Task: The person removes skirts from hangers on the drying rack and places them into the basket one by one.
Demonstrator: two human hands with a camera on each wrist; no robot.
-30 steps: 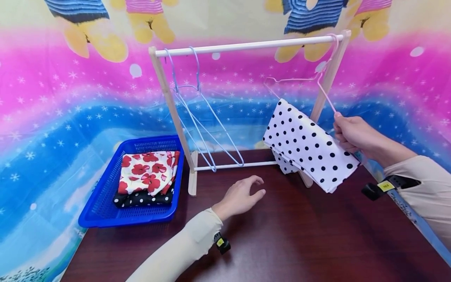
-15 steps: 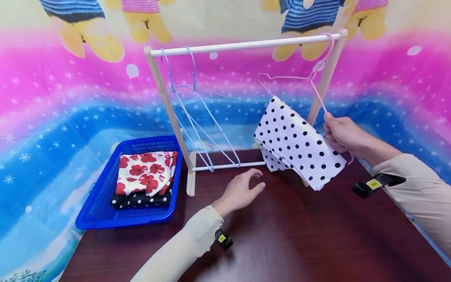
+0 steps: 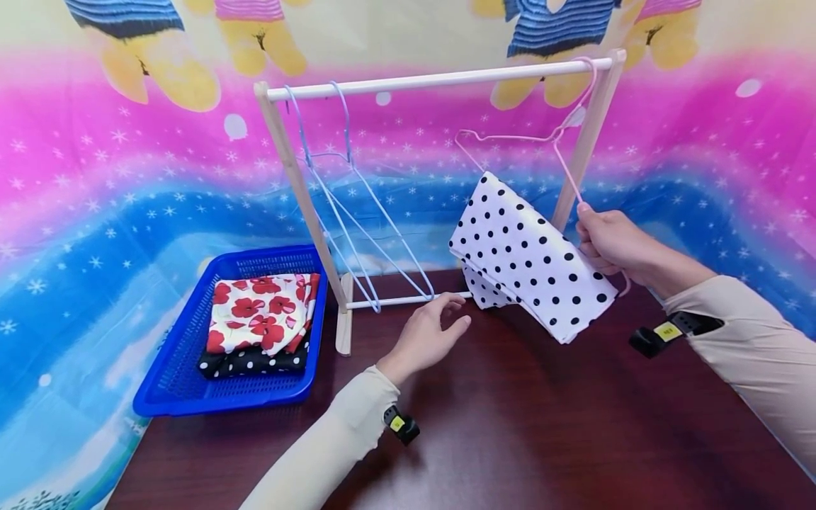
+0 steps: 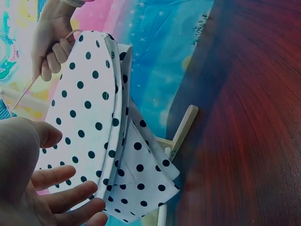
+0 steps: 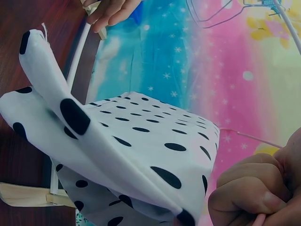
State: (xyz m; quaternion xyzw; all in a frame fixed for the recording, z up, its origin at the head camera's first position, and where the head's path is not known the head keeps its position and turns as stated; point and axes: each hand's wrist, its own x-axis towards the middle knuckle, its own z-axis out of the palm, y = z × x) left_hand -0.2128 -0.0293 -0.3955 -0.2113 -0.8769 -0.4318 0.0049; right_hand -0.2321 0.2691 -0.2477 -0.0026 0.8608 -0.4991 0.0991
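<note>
My right hand (image 3: 608, 241) grips the right arm of a pink hanger (image 3: 519, 137), whose hook sits over the rack's top bar near its right end. Over the hanger's lower bar drapes a folded white cloth with black dots (image 3: 529, 255). The hanger tilts, so the cloth slants down to the right. My left hand (image 3: 423, 331) hovers left of the cloth above the table, its fingers loosely bent and holding nothing. In the left wrist view, the left hand's spread fingers (image 4: 70, 200) overlap the cloth.
A wooden rack (image 3: 440, 78) with white bars stands on the dark table (image 3: 510, 439). Two light blue hangers (image 3: 357, 212) hang at its left end. Left of it, a blue basket (image 3: 159, 379) holds a red-flowered cloth (image 3: 258, 312) on a black dotted cloth (image 3: 255, 361).
The head view has shifted slightly, moving the scene a little left. My right hand keeps its grip on the hanger, and the left hand stays near the cloth.
</note>
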